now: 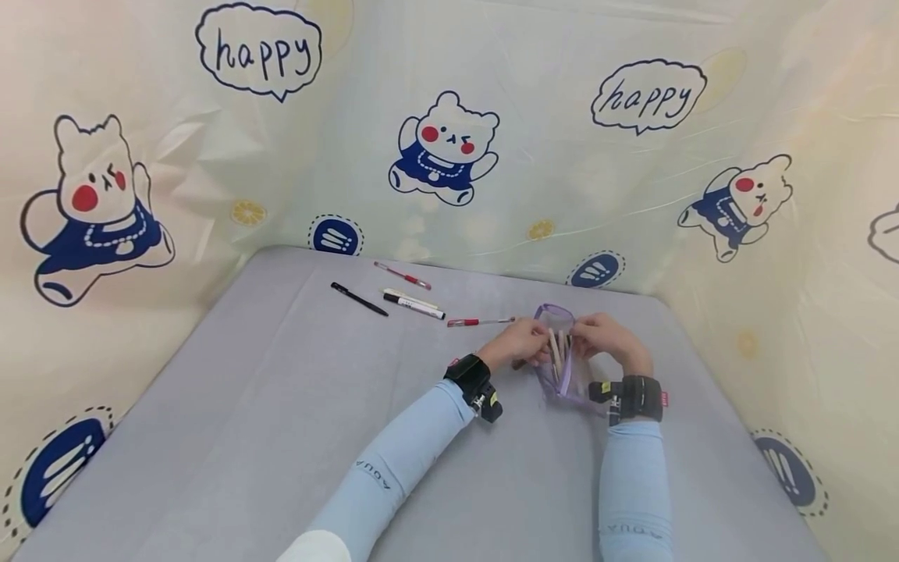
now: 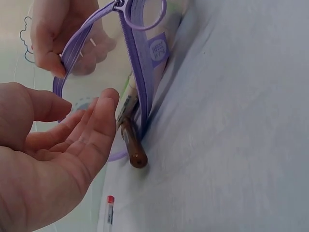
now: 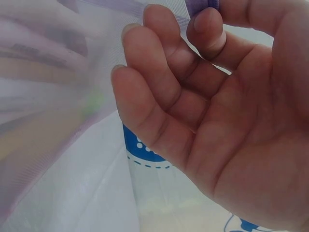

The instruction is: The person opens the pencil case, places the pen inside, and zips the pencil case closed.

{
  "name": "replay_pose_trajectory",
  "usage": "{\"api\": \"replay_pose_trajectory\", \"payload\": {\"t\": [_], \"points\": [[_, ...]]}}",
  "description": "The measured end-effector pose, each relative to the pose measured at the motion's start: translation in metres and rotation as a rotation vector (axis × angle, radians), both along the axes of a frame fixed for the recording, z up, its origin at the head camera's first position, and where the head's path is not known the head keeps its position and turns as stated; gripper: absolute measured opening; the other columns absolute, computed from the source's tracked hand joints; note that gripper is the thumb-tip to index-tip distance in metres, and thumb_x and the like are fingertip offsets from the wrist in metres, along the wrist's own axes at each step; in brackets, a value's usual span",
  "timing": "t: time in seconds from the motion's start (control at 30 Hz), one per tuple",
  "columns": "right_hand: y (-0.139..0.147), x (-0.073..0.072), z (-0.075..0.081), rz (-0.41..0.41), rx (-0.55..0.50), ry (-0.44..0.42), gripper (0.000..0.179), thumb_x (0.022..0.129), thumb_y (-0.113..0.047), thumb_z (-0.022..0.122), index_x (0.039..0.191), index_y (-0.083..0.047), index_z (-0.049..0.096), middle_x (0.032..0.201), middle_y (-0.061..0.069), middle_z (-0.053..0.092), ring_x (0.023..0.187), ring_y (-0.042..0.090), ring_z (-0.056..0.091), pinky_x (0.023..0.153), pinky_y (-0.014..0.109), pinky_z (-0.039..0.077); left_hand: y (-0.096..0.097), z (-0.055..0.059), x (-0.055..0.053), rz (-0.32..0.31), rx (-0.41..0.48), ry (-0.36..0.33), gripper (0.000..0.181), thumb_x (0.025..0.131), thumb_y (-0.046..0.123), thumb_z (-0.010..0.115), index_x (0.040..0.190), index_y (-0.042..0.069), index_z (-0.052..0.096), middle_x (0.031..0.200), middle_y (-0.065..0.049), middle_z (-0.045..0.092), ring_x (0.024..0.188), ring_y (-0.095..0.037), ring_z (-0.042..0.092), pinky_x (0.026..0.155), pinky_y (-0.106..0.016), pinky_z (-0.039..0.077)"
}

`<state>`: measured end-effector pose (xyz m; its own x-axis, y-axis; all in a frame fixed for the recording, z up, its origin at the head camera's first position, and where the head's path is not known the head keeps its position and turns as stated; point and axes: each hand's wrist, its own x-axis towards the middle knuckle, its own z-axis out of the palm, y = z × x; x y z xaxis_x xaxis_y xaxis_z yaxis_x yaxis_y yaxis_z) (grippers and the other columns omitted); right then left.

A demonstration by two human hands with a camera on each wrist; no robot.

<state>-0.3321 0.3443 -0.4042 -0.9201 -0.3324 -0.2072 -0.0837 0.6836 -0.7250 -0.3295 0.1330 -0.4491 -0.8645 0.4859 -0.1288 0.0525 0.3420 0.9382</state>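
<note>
A see-through mesh pencil pouch with purple zip edging (image 1: 564, 378) stands with its mouth open, several pens (image 1: 557, 351) inside. My right hand (image 1: 605, 336) pinches the purple edge of the mouth between thumb and index finger; in the right wrist view, the other fingers of the right hand (image 3: 193, 96) are loosely bent beside the mesh (image 3: 58, 159). At the mouth's left side is my left hand (image 1: 523, 341). The left wrist view shows this left hand (image 2: 63, 154) with loosely bent fingers, thumb apart, holding nothing visible. A brown-capped pen (image 2: 133, 145) pokes out of the mouth beside its fingertips.
Left of the pouch, a red-and-clear pen (image 1: 481, 321) lies on the grey tabletop (image 1: 281, 406). Farther left are a white marker with black ends (image 1: 414, 305), a black pen (image 1: 359, 299) and another red pen (image 1: 403, 275). A printed curtain (image 1: 534, 172) surrounds the table.
</note>
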Motion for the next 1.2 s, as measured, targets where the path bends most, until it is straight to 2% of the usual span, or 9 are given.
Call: {"api": "replay_pose_trajectory", "payload": {"t": [0.2,0.33,0.47,0.63,0.77,0.83,1.07,1.2], "points": [[-0.001,0.003,0.002,-0.009,0.019,0.001,0.027,0.098,-0.016,0.049,0.087,0.005,0.062,0.077,0.021,0.064,0.071,0.028,0.063,0.073,0.042,0.057,-0.009,-0.004,0.001,-0.008,-0.009,0.003,0.03,0.104,0.021,0.048,0.122,0.003,0.062,0.095,-0.007,0.068,0.079,-0.016,0.067,0.069,-0.029,0.056],[-0.002,0.003,0.003,0.003,0.027,0.008,0.027,0.098,-0.017,0.049,0.088,0.004,0.064,0.077,0.019,0.065,0.072,0.026,0.063,0.072,0.039,0.057,-0.015,-0.004,0.001,0.004,-0.018,-0.001,0.028,0.101,0.018,0.052,0.124,0.004,0.06,0.096,-0.008,0.069,0.079,-0.016,0.067,0.068,-0.029,0.055],[-0.002,0.003,0.004,0.004,0.026,0.002,0.028,0.097,-0.016,0.049,0.087,0.005,0.063,0.078,0.024,0.064,0.072,0.029,0.063,0.072,0.041,0.057,-0.02,-0.001,0.001,0.002,-0.03,0.01,0.028,0.1,0.015,0.053,0.125,0.004,0.058,0.096,-0.01,0.07,0.078,-0.016,0.066,0.068,-0.027,0.054],[-0.01,0.013,0.017,0.008,0.024,-0.011,0.03,0.098,-0.012,0.046,0.089,0.012,0.061,0.085,0.035,0.061,0.078,0.043,0.062,0.077,0.051,0.056,-0.024,0.003,0.001,0.001,-0.061,0.04,0.03,0.098,0.013,0.053,0.126,0.004,0.057,0.098,-0.008,0.067,0.081,-0.017,0.066,0.07,-0.027,0.055],[-0.019,0.026,0.033,0.018,0.025,-0.01,0.03,0.098,-0.011,0.046,0.09,0.014,0.06,0.087,0.037,0.06,0.082,0.048,0.061,0.08,0.054,0.055,-0.026,0.007,-0.001,0.003,-0.115,0.106,0.027,0.098,0.016,0.054,0.123,0.005,0.059,0.099,-0.007,0.067,0.084,-0.017,0.067,0.07,-0.026,0.055],[-0.019,0.028,0.035,0.018,0.017,-0.01,0.029,0.097,-0.01,0.046,0.09,0.014,0.06,0.086,0.036,0.06,0.081,0.046,0.061,0.08,0.053,0.055,-0.027,0.009,-0.002,-0.006,-0.149,0.153,0.026,0.099,0.017,0.054,0.121,0.006,0.059,0.1,-0.006,0.067,0.084,-0.017,0.068,0.069,-0.025,0.054],[0.0,0.002,0.005,0.004,-0.007,-0.008,0.027,0.095,-0.015,0.048,0.084,0.005,0.063,0.072,0.014,0.065,0.068,0.024,0.063,0.069,0.039,0.057,-0.032,0.025,-0.001,-0.025,-0.29,0.287,0.027,0.098,0.018,0.053,0.123,0.009,0.057,0.107,-0.006,0.068,0.089,-0.015,0.066,0.069,-0.023,0.052],[0.0,0.002,0.005,-0.001,-0.003,-0.006,0.026,0.096,-0.016,0.05,0.085,0.004,0.064,0.073,0.012,0.066,0.069,0.023,0.064,0.069,0.037,0.057,-0.039,0.03,-0.004,-0.021,-0.398,0.376,0.03,0.097,0.02,0.053,0.125,0.01,0.057,0.114,-0.007,0.068,0.095,-0.016,0.065,0.073,-0.024,0.052]]}}
